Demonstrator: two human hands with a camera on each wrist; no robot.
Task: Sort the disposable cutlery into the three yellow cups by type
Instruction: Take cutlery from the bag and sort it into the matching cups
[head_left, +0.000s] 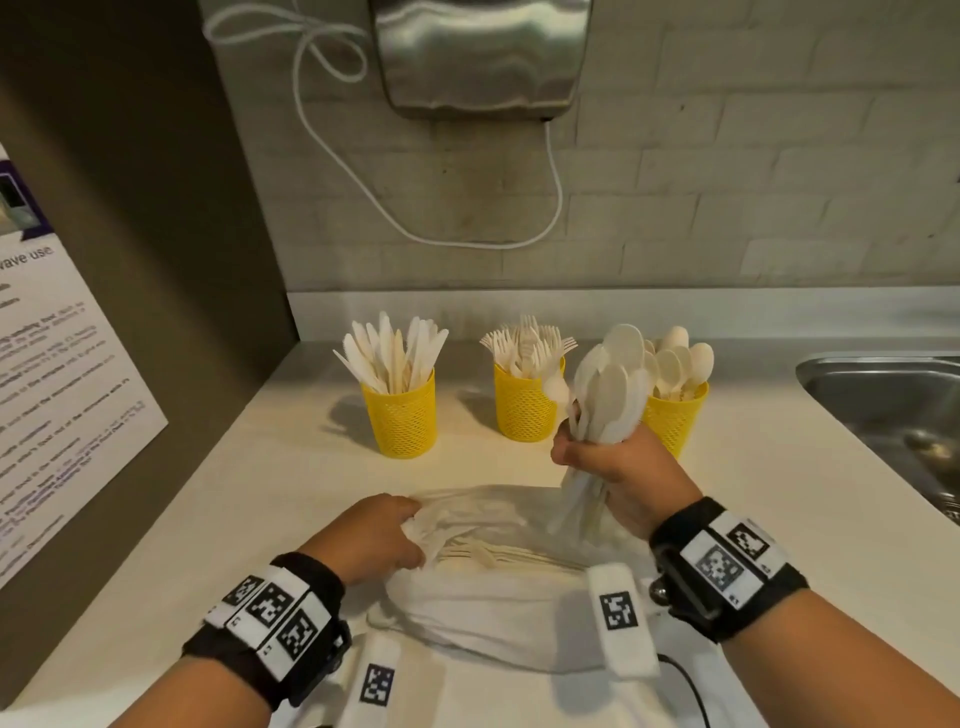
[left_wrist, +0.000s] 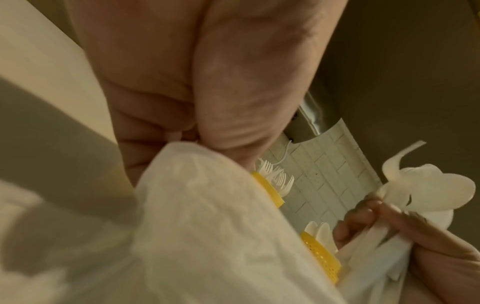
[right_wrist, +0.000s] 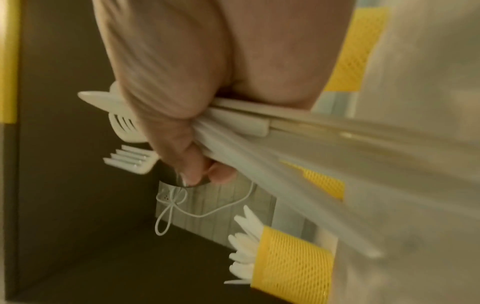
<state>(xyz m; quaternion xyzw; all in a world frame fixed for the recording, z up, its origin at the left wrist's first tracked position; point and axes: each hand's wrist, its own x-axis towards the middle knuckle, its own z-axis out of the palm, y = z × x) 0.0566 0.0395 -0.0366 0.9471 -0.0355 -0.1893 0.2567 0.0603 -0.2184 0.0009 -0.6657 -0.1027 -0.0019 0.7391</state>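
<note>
Three yellow mesh cups stand in a row at the back of the counter: knives (head_left: 400, 415) on the left, forks (head_left: 524, 410) in the middle, spoons (head_left: 675, 415) on the right. My right hand (head_left: 613, 467) grips an upright bundle of white cutlery (head_left: 613, 384), mostly spoons, just in front of the spoon cup. In the right wrist view, fork tines (right_wrist: 127, 160) also poke out past the fist (right_wrist: 182, 82). My left hand (head_left: 379, 535) pinches the edge of a clear plastic bag (head_left: 493, 597) lying on the counter with more cutlery inside.
A steel sink (head_left: 883, 405) is set into the counter at the right. A steel dispenser (head_left: 478, 52) with a white cable (head_left: 467, 239) hangs on the tiled wall. A dark side panel with a poster (head_left: 52, 389) closes off the left.
</note>
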